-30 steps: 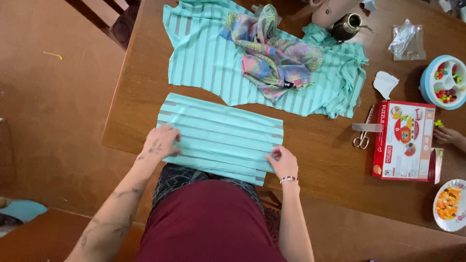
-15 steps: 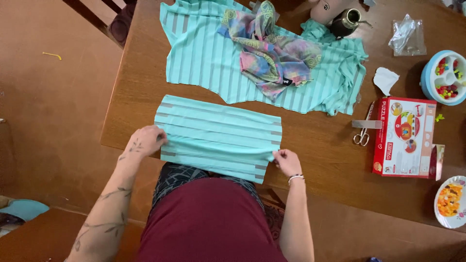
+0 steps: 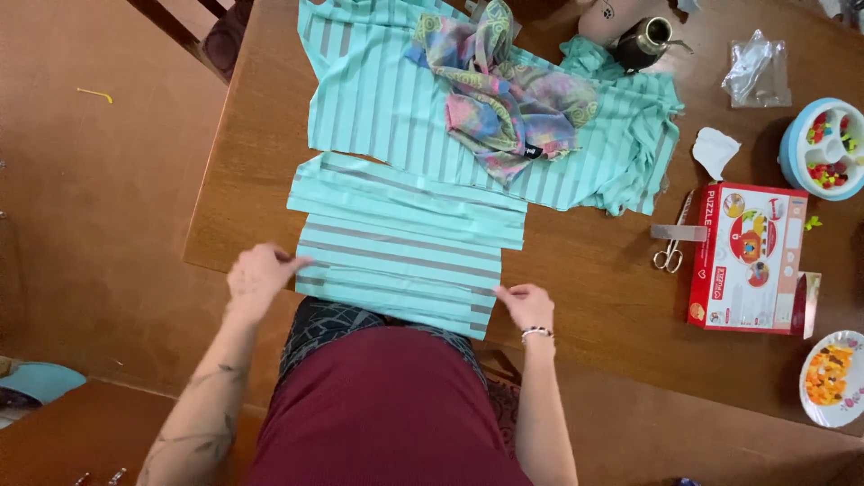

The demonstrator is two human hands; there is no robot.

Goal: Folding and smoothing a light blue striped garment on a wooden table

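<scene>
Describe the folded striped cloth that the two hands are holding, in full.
The folded striped cloth is thin, soft-looking fabric, mint green with narrow grey stripes running across it. It lies flat on the wooden table in overlapping folded layers, its near edge hanging slightly over the table's edge by the person's lap. The left hand grips its left edge and the right hand its near right corner. Its far edge meets a larger spread piece of the same striped fabric.

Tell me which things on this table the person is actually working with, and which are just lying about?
In use:
- folded striped turquoise cloth, held at its ends by the left hand and right hand

Lying about:
- larger striped cloth
- multicoloured scarf
- scissors
- red puzzle box
- blue divided tray
- white plate
</scene>
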